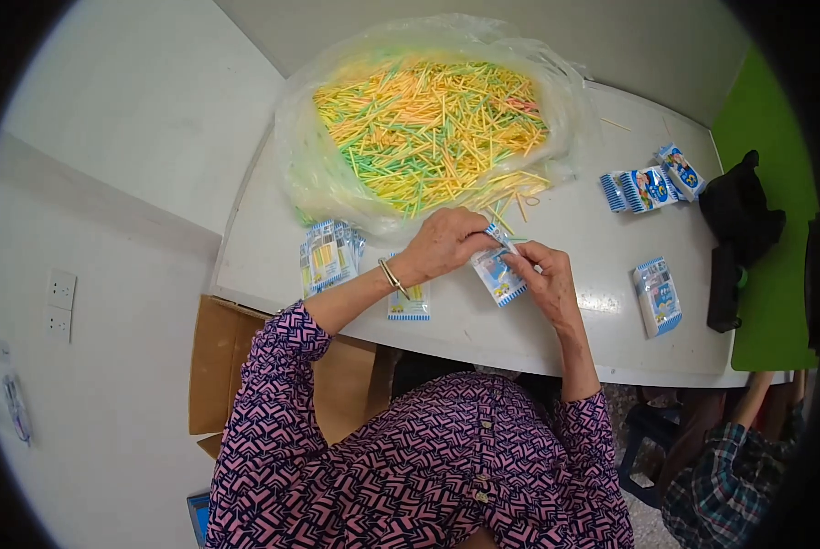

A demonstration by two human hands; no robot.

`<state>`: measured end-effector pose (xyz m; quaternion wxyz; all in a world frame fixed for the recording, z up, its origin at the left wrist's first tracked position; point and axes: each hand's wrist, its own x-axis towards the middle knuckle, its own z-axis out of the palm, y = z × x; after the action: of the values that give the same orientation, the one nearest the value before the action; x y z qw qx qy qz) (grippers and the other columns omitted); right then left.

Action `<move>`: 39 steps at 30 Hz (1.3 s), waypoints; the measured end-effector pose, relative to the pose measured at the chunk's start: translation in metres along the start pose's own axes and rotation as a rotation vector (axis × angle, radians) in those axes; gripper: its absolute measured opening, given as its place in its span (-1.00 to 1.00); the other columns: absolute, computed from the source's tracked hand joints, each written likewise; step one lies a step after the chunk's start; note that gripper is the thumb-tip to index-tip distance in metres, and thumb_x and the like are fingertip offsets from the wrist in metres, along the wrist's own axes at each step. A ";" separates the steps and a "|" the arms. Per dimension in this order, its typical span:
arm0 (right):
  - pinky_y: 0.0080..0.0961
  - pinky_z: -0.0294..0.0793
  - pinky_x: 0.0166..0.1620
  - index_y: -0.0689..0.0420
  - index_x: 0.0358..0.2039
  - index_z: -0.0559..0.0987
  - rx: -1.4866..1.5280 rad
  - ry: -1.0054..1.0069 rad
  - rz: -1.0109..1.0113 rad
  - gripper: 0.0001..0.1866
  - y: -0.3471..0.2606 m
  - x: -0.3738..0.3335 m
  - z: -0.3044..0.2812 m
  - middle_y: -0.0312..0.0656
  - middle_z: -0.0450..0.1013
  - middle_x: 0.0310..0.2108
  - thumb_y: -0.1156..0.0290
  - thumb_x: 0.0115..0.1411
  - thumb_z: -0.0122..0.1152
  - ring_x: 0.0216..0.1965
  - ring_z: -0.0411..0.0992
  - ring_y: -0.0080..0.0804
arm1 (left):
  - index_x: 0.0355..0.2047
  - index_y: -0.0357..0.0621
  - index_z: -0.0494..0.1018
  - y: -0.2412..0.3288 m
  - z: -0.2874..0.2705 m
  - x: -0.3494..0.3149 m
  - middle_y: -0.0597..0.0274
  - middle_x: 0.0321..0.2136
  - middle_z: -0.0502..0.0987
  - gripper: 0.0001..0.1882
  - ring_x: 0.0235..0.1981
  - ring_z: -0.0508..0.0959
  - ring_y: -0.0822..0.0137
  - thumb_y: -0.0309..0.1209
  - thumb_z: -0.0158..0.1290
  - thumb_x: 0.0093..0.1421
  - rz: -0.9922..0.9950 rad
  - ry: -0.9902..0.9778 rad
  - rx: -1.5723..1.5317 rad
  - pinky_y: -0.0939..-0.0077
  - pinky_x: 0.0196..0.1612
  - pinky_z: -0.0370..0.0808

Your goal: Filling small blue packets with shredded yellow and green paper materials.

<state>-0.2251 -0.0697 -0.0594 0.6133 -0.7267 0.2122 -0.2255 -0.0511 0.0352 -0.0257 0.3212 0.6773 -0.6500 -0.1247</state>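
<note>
Pink-and-navy patterned shirt (410, 457) fills the lower middle, its sleeves pushed up both forearms. Over the front of the white desk (606, 256), the two hands work together on one small clear packet (498, 274) with blue striped ends. The left hand (444, 242), a bangle (392, 276) at its wrist, has its fingers (483, 229) closed on the packet's upper end; the right hand (547, 279) pinches the right edge between thumb and fingers.

Behind them sits a clear plastic bag (305, 178), open and heaped with thin yellow, green and orange sticks (428, 119); some lie spilled at its front right. Left of the hands is an overlapping pile of packets (330, 258), and a flat packet (410, 306) lies partly beneath the left wrist. Farther right rest a lone packet (657, 297), a cluster of blue-and-white packets (649, 188) and a black device (744, 206) beside a green panel (771, 183).
</note>
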 end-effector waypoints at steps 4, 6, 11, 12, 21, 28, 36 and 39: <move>-0.69 0.24 -0.49 0.33 -0.37 0.55 0.043 0.041 -0.007 -0.83 0.015 0.004 0.002 -0.35 0.39 -0.62 0.46 0.11 0.16 -0.55 0.25 -0.70 | -0.31 -0.17 0.52 -0.047 -0.026 0.017 0.10 -0.37 0.53 -0.76 -0.32 0.48 0.12 -0.30 0.12 0.06 0.102 0.293 0.168 0.31 -0.23 0.39; -0.70 0.22 -0.50 0.33 -0.38 0.55 0.049 0.039 0.018 -0.83 0.030 0.005 -0.002 -0.36 0.38 -0.62 0.45 0.12 0.16 -0.56 0.24 -0.70 | -0.29 -0.15 0.51 -0.068 -0.061 0.039 0.17 -0.30 0.50 -0.74 -0.20 0.45 0.15 -0.27 0.11 0.06 0.141 0.386 0.588 0.30 -0.11 0.36; -0.72 0.18 -0.51 0.32 -0.40 0.55 0.033 0.032 0.052 -0.81 0.031 0.006 0.000 -0.38 0.35 -0.63 0.42 0.13 0.15 -0.57 0.21 -0.72 | -0.35 -0.14 0.50 -0.115 -0.093 0.079 0.13 -0.14 0.36 -0.81 0.01 0.28 0.09 -0.37 0.04 0.01 0.044 0.170 1.121 0.06 0.03 0.21; -0.74 0.19 -0.49 0.31 -0.39 0.55 0.040 0.029 0.061 -0.81 0.031 0.006 -0.001 -0.40 0.37 -0.61 0.41 0.14 0.14 -0.55 0.22 -0.74 | -0.35 -0.14 0.50 -0.121 -0.090 0.085 0.13 -0.14 0.36 -0.81 0.01 0.28 0.09 -0.37 0.04 0.01 0.053 0.174 1.119 0.06 0.03 0.21; -0.76 0.22 -0.45 0.30 -0.37 0.56 0.098 0.033 0.077 -0.81 0.028 0.006 -0.002 -0.41 0.40 -0.57 0.41 0.15 0.14 -0.52 0.25 -0.75 | -0.36 -0.27 0.47 -0.140 -0.064 0.123 -0.01 0.00 0.25 -0.79 0.09 0.17 0.03 -0.43 -0.10 0.05 -0.038 -0.121 1.287 -0.06 0.11 0.03; -0.74 0.22 -0.49 0.32 -0.40 0.56 0.139 0.037 0.064 -0.81 0.030 0.006 -0.001 -0.38 0.40 -0.60 0.41 0.13 0.15 -0.55 0.24 -0.73 | -0.38 -0.32 0.45 -0.149 -0.054 0.106 -0.07 -0.05 0.26 -0.79 0.06 0.18 0.00 -0.46 -0.09 0.01 0.099 0.134 1.388 -0.04 0.06 0.11; -0.74 0.24 -0.48 0.31 -0.40 0.56 0.176 0.028 0.078 -0.80 0.031 0.010 -0.005 -0.38 0.41 -0.61 0.40 0.12 0.16 -0.55 0.27 -0.74 | -0.44 -0.30 0.41 -0.133 -0.073 0.086 -0.03 -0.26 0.33 -0.83 -0.06 0.26 0.06 -0.47 -0.06 -0.05 0.037 0.157 1.247 0.02 -0.05 0.16; -0.74 0.25 -0.48 0.30 -0.40 0.57 0.164 0.026 0.085 -0.80 0.028 0.012 -0.006 -0.38 0.42 -0.61 0.39 0.12 0.16 -0.56 0.27 -0.74 | -0.47 -0.29 0.44 -0.136 -0.078 0.087 -0.04 -0.29 0.38 -0.85 -0.08 0.29 0.04 -0.46 -0.02 -0.06 -0.017 0.089 1.150 0.02 -0.05 0.16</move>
<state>-0.2201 -0.0856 -0.0851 0.6768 -0.6615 0.2317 -0.2251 0.1141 -0.0338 -0.0254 -0.0726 0.7527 -0.5938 0.2749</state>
